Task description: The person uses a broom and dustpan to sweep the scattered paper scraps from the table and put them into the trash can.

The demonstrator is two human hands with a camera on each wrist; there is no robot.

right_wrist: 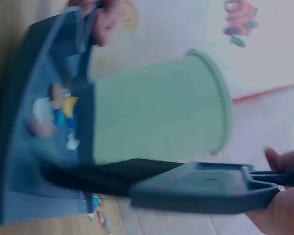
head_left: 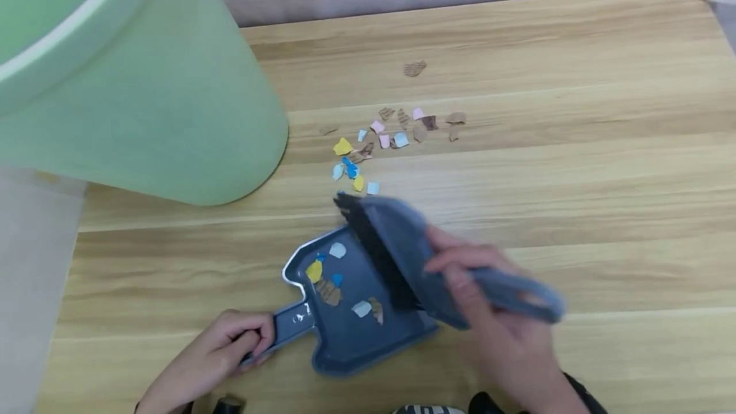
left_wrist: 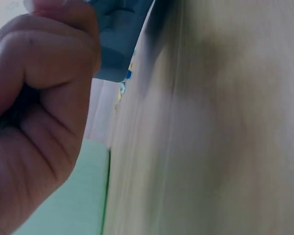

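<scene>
1. The left hand (head_left: 230, 345) has its fingers curled tight around the short handle of the flat grey-blue plastic dustpan (head_left: 351, 331), which sits flat on the light wooden table (head_left: 575, 177) near the front edge. The left wrist view is mostly just a closed fist and blurry wood, but the grip is plain.
2. The right hand (head_left: 489, 312) is wrapped round the looped handle of the grey-blue hand brush with dark bristles (head_left: 391, 248). Thumb lies on top, fingers underneath, so it's clamped on.
3. The brush is over the right side of the dustpan with its bristles down at the pan's open mouth (it's blurred, so I can't tell if the bristles actually touch).
4. Inside the pan there's already a handful of small torn paper scraps (head_left: 336, 280): yellow, blue, white and brown.
5. A bigger scatter of coloured paper bits (head_left: 391, 136) lies on the table just past the brush, with one stray brown scrap (head_left: 414, 68) further back.
6. The big pale green round bin (head_left: 144, 75) stands at the table's left, well clear of both hands.
</scene>
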